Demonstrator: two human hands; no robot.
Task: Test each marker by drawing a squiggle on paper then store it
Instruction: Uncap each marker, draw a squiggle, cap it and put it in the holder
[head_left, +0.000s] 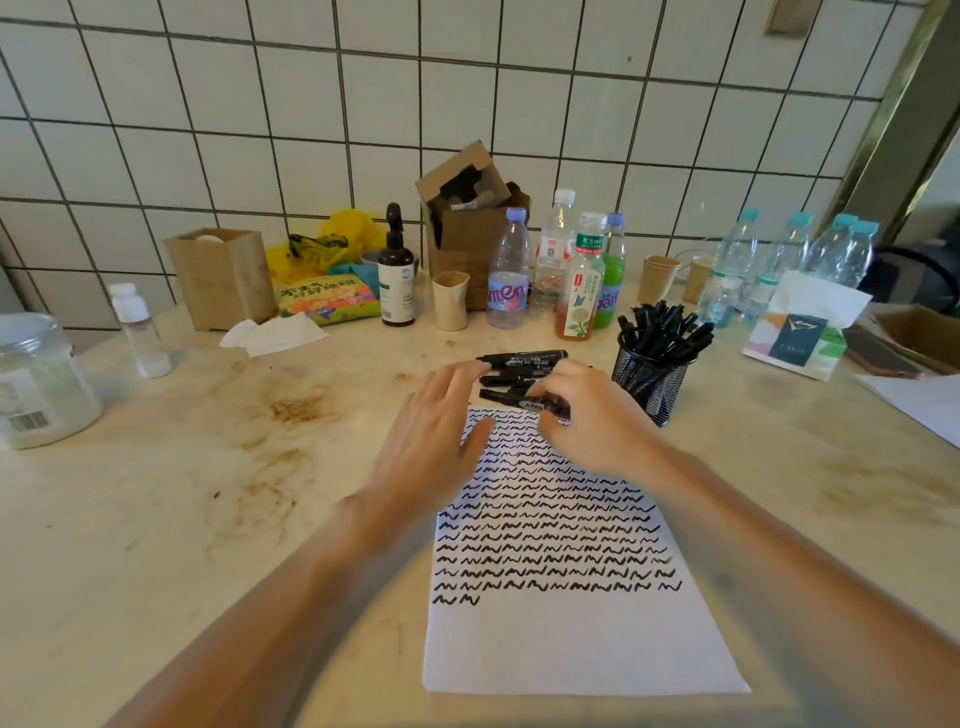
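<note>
Short black plastic markers (522, 358) lying crosswise just beyond the hands; right hand (587, 415) nearer, pinching the nearest black marker (524, 401); left hand (441, 431) hovering with fingers straight.

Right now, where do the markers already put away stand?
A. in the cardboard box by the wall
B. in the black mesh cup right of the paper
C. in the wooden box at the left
B: the black mesh cup, right of the squiggle-covered paper, bristles with black markers.
</note>
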